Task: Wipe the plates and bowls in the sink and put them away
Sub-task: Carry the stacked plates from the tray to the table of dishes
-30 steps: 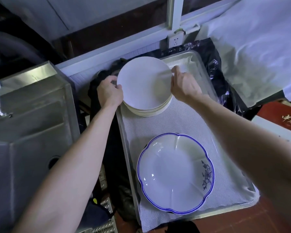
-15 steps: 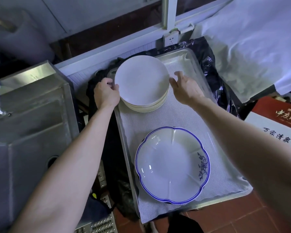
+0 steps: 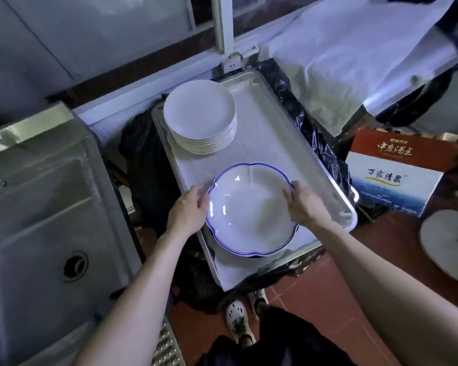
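Both hands, left hand (image 3: 188,212) and right hand (image 3: 306,204), are grasping the scalloped, blue-rimmed bowl (image 3: 249,210) on the cloth-lined steel tray (image 3: 325,165); stacked white plates (image 3: 200,116) are sitting behind the bowl.

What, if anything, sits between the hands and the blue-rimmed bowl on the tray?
Nothing visible. The left hand and right hand are already at opposite sides of the blue-rimmed bowl. The stack of white plates sits clear, farther back on the tray.

Both arms reach forward; left hand (image 3: 187,211) and right hand (image 3: 303,204) curl inward, facing each other
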Demonstrator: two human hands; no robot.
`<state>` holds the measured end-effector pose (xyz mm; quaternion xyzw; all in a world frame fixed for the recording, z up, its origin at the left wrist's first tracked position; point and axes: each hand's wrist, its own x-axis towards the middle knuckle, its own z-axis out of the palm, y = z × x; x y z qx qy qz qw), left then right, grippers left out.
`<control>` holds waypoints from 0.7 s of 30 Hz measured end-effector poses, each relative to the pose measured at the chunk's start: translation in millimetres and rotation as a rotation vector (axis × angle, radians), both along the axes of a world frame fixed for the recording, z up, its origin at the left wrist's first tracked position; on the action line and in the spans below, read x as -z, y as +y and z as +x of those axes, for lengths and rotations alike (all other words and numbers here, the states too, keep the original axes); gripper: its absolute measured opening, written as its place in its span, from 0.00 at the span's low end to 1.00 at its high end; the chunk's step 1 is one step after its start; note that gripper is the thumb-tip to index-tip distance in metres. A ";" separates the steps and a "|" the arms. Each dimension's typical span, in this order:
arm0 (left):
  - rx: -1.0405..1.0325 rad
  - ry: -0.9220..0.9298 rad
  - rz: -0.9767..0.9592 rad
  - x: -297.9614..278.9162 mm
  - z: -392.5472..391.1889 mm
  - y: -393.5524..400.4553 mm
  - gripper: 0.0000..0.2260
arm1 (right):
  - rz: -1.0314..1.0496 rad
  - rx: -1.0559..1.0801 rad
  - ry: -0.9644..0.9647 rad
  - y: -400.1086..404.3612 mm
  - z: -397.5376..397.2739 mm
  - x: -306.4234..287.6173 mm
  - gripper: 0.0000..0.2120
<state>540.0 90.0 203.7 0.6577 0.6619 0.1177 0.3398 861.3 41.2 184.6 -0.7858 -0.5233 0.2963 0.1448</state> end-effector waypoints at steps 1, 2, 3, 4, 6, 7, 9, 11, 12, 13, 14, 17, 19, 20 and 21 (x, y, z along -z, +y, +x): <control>0.038 0.043 -0.018 3.1 1.9 -1.9 0.20 | -0.006 0.004 0.012 -10.7 -1.9 2.8 0.19; 0.073 0.089 -0.047 4.9 4.8 -1.7 0.22 | -0.007 0.017 0.017 -18.7 -3.8 4.1 0.19; 0.097 0.121 -0.087 4.7 8.4 -0.8 0.24 | -0.012 0.043 0.023 -24.3 -5.2 2.3 0.19; 0.109 0.139 -0.124 5.6 11.3 0.4 0.25 | -0.025 0.080 0.037 -28.1 -5.4 1.0 0.18; 0.106 0.145 -0.155 6.8 14.9 3.2 0.25 | -0.065 0.126 0.065 -30.9 -4.4 0.5 0.19; 0.089 0.142 -0.166 7.7 15.3 4.5 0.25 | -0.089 0.133 0.085 -32.6 -3.2 0.8 0.21; 0.029 0.104 -0.215 8.7 18.3 7.0 0.24 | -0.112 0.139 0.145 -36.1 -0.4 4.4 0.21; -0.015 0.062 -0.258 8.2 22.4 6.7 0.23 | -0.094 0.143 0.220 -40.6 0.3 4.2 0.18; -0.023 0.043 -0.266 8.1 23.5 6.5 0.22 | -0.072 0.148 0.255 -41.7 0.3 3.5 0.17; -0.030 0.024 -0.273 7.5 23.9 6.5 0.22 | -0.051 0.149 0.278 -42.0 0.4 3.5 0.16; -0.042 0.005 -0.277 8.2 23.1 6.4 0.22 | -0.033 0.147 0.295 -41.7 -0.1 4.4 0.16; -0.067 -0.035 -0.305 8.5 20.0 6.0 0.24 | -0.027 0.162 0.347 -41.3 0.8 16.1 0.21; -0.078 -0.065 -0.320 8.4 18.8 7.3 0.23 | -0.046 0.174 0.386 -41.4 0.8 22.4 0.22; -0.086 -0.083 -0.321 9.1 17.5 8.3 0.24 | -0.052 0.177 0.404 -41.2 0.2 21.5 0.23; -0.092 -0.099 -0.314 9.4 16.5 9.5 0.24 | -0.052 0.185 0.417 -40.4 -0.4 20.8 0.22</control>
